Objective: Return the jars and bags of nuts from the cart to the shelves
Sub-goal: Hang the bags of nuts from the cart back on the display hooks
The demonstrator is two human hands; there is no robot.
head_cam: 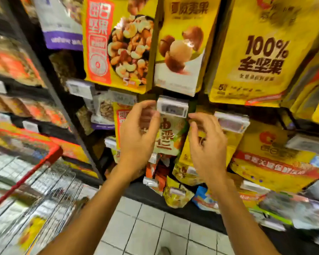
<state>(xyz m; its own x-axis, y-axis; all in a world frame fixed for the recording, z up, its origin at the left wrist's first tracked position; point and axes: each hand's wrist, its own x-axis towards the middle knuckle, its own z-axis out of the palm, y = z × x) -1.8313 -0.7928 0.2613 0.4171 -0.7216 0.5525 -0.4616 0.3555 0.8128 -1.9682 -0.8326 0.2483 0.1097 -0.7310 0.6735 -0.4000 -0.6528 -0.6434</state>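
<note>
We frame a bag of nuts (168,134) between left hand (138,134) and right hand (208,144), likely hanging it; right fingers loose, left grip unclear.

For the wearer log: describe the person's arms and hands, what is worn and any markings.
No sleeve shows on the left forearm or the right forearm; both are bare to the frame's edge. The left hand and right hand wear no gloves; no watch, bracelet, ring or marking is visible, though blur could hide a thin one.

Pale tiled floor (145,227), price tag (172,107), perhaps shoe (164,251)
</note>
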